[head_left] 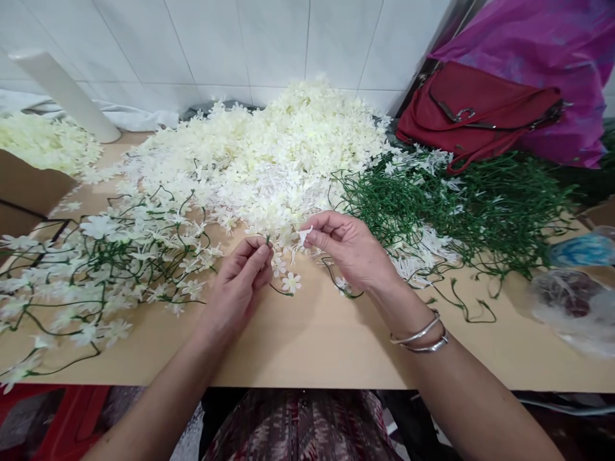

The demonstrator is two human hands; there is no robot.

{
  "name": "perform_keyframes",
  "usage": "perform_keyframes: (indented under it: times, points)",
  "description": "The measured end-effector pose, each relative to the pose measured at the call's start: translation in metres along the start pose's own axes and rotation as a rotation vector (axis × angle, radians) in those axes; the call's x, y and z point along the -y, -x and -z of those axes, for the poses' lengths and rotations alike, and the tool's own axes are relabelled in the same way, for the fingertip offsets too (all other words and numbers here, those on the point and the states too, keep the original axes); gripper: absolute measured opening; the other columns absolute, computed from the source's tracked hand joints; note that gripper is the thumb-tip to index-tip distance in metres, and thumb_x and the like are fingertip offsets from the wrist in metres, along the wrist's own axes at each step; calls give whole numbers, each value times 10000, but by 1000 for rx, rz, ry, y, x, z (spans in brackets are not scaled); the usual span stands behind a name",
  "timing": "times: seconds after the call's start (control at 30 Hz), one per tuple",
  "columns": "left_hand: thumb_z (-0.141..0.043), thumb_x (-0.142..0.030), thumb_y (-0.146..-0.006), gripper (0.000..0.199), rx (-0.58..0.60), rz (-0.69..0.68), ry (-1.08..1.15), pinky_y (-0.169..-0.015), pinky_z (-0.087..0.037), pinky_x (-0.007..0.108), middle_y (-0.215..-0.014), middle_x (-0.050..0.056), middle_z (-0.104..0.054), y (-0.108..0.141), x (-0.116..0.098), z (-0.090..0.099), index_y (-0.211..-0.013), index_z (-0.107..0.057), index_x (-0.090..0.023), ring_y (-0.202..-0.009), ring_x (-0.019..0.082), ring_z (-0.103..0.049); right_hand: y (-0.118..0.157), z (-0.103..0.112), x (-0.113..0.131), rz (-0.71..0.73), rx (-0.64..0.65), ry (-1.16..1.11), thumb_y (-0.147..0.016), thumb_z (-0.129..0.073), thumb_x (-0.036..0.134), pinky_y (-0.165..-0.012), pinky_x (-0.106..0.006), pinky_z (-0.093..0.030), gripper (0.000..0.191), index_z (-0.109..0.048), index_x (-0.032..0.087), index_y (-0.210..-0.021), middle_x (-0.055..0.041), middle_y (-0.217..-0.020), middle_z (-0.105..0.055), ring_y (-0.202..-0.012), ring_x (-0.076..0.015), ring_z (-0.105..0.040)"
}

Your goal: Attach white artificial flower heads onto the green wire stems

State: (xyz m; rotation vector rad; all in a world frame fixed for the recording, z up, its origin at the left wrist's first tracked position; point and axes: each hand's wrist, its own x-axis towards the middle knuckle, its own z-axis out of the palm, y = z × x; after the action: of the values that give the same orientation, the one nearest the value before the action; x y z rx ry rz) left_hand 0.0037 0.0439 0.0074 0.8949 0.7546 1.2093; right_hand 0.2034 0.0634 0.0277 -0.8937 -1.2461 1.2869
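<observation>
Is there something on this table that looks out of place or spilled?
Only the red handbag looks out of place: it lies at the table's back right, against the pile of green stems. The white flowers are heaped, not spilled.

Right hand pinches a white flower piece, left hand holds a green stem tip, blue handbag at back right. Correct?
Not quite: the head view shows a red leather handbag, not blue. The right hand does pinch a small white flower piece, and the left hand a thin green stem.

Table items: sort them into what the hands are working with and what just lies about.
In use: left hand pinching green stem; right hand pinching white flower; flower pile; bare stems; finished sprigs.
Lying about: red bag; white tube; cardboard box.
</observation>
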Motion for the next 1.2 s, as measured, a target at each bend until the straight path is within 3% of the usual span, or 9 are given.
perform_keyframes:
  times: [0.17, 0.37, 0.87, 1.2]
  points:
    - [-700, -379, -998, 192, 22, -17, -225, -534, -280, 196, -716, -38, -415, 7, 5, 6, -931, -670, -200, -607, 94, -304, 4, -6, -2, -78, 116, 7, -797, -839, 280, -749, -271, -501, 153, -726, 193, -852, 22, -769, -681, -734, -116, -604]
    - [-704, -383, -985, 192, 38, -61, -385, -624, -359, 228, -736, -30, -518, 8, -2, 2, -907, -695, -208, -649, 110, -385, 5, -4, -2, -152, 141, 3, -769, -854, 256, -676, -247, -469, 174, -714, 183, -845, 26, -746, -675, -689, -106, -576]
    - [-724, -429, -946, 246, 49, -139, -529, -612, -400, 243, -746, 0, -599, 8, -5, 0, -858, -721, -199, -694, 138, -482, 5, -3, 1, -182, 171, 92, -783, -824, 259, -598, -234, -414, 154, -704, 176, -834, 42, -693, -619, -622, -91, -497]
    - [-722, -455, -939, 279, 51, -84, -566, -632, -406, 248, -757, 4, -600, 7, 1, 6, -856, -689, -190, -703, 145, -496, 6, -7, -4, -174, 179, 154, -760, -877, 380, -577, -248, -399, 281, -681, 187, -817, 49, -667, -591, -606, -100, -476]
